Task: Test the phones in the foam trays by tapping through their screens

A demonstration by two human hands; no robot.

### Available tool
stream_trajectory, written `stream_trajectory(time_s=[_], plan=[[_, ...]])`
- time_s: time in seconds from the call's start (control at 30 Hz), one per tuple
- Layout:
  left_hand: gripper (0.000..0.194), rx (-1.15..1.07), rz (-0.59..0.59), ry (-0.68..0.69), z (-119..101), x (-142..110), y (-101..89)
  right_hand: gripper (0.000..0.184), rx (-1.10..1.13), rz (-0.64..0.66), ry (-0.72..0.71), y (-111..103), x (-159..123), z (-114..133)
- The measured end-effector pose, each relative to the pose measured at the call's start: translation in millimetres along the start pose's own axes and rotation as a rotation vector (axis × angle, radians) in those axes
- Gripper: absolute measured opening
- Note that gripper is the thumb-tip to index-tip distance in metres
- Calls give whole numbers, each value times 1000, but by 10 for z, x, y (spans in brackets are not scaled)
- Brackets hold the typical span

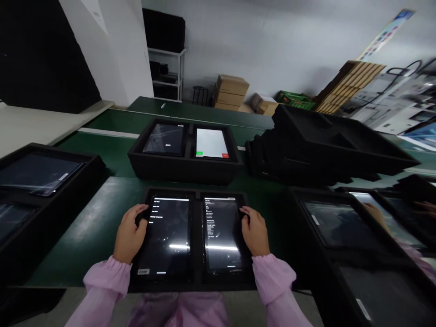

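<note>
A black foam tray [194,284] lies on the green table right in front of me with two tablets in it. The left tablet [166,236] shows a dark screen with a short white menu. The right tablet [221,234] shows small white text. My left hand [128,236] curls round the left edge of the left tablet, thumb on its top corner. My right hand [255,231] curls round the right edge of the right tablet in the same way. Both sleeves are pink.
Behind stands a second black tray [185,170] with a dark tablet [164,139] and a white-screened tablet [211,143]. More trays with tablets sit at the left [44,181] and right [344,227]. Empty trays [327,141] are stacked at the back right. Another person's hand [374,213] reaches in at right.
</note>
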State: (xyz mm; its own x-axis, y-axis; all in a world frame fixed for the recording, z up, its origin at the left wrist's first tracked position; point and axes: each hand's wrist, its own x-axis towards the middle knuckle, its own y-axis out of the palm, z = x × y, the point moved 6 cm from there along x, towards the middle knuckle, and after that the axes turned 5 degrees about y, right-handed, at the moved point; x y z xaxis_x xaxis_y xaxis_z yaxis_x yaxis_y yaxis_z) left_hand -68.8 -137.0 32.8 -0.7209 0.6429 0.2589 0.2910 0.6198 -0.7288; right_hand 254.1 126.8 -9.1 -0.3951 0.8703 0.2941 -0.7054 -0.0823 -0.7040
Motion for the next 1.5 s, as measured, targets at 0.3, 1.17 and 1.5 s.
stream_trajectory(time_s=[0.3, 1.17, 1.5], plan=[[43, -18, 10, 73, 32, -8, 43, 34, -28, 9, -25, -10, 5, 33], [47, 189, 231, 293, -311, -158, 153, 39, 31, 160, -75, 42, -66, 95], [56, 243, 210, 243, -305, -132, 172, 49, -140, 227, -206, 166, -99, 156]])
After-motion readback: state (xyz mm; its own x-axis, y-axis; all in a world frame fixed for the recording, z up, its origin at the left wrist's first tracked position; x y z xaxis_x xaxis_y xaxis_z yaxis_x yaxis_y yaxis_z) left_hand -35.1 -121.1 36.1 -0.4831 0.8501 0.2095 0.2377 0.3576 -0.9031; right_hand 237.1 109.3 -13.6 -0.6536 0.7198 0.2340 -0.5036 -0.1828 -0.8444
